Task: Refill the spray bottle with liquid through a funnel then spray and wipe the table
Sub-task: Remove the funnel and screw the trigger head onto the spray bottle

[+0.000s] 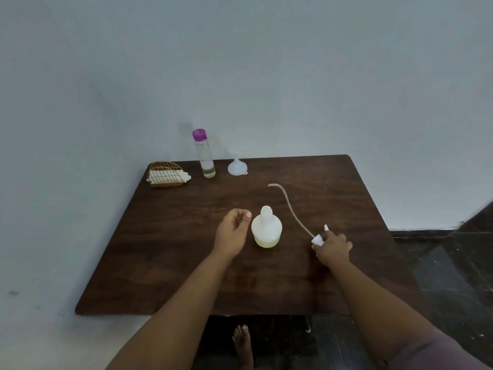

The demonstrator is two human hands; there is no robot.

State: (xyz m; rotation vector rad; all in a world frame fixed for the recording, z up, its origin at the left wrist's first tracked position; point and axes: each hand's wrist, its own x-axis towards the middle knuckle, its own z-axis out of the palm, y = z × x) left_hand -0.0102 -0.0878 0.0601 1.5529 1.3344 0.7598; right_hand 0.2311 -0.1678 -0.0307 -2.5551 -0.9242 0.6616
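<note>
A white spray bottle (266, 227) stands uncapped in the middle of the brown table (186, 263), with a little pale liquid at its bottom. My left hand (232, 232) hovers just left of it, fingers loosely curled and holding nothing. My right hand (333, 248) grips the white spray head (318, 239) low over the table to the bottle's right; its long dip tube (289, 204) trails back across the wood. A clear funnel (237, 166) sits upside down near the far edge. Beside it stands a tall clear bottle (205, 154) with a purple cap, holding some liquid.
A gold wire holder with white napkins (166, 175) stands at the table's far left corner. A pale wall runs behind and to the left. Dark floor lies to the right, and a bare foot (242, 343) shows under the near edge.
</note>
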